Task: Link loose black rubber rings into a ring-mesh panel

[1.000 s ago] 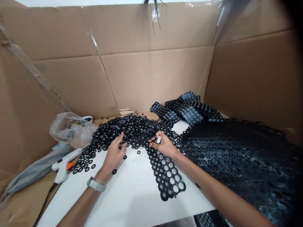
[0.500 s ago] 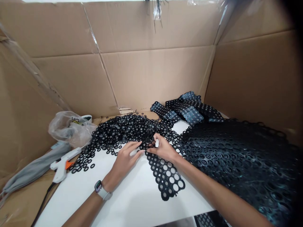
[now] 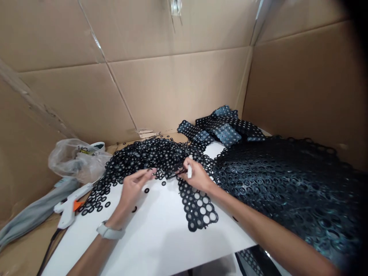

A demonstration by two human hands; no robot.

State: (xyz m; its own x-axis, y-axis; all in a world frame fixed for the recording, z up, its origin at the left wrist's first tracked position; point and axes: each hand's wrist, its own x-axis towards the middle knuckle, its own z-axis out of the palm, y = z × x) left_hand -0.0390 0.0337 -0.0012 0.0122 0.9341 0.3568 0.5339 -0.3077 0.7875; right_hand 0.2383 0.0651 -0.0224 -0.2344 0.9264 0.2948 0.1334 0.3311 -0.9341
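My left hand (image 3: 132,191), with a pale watch strap on its wrist, is closed in a pinch at the front edge of the pile of black rings (image 3: 138,153). A small black ring (image 3: 150,169) shows at its fingertips. My right hand (image 3: 198,174) is wrapped round a small tool with a white handle (image 3: 189,171); its dark, thin end points left and its exact kind is unclear. Just below that hand, a strip of joined black rings (image 3: 197,207) lies on the white board (image 3: 161,230). A few loose rings lie between my hands.
A white glue gun (image 3: 67,209) with an orange trigger rests at the left beside a grey cloth (image 3: 31,214) and a clear plastic bag (image 3: 77,161). A large black ring mesh (image 3: 287,184) covers the right side. Folded ring sheets (image 3: 218,128) lie against the cardboard wall (image 3: 178,88).
My left hand has drawn back left from the right hand and now pinches a ring. Loose rings have appeared on the board near it. The view has shifted slightly.
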